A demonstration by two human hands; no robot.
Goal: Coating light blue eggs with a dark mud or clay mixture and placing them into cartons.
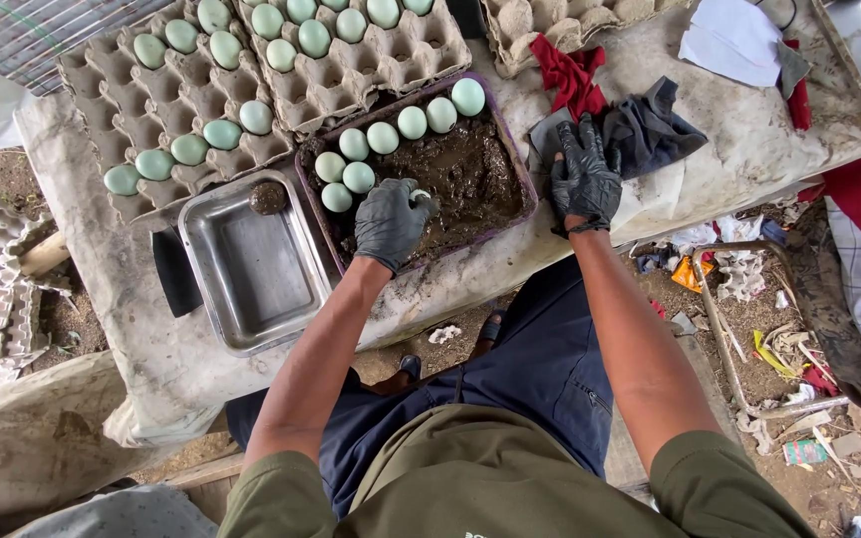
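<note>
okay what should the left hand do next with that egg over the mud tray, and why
Probably roll the egg in the mud. The left hand holds it over the tray, its shell looks mostly clean, and one mud-coated egg already sits in the steel pan.

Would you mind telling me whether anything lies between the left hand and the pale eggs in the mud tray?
Nothing visible does. The left hand is over the mud tray, already touching one egg, with the others right beside it.
</note>
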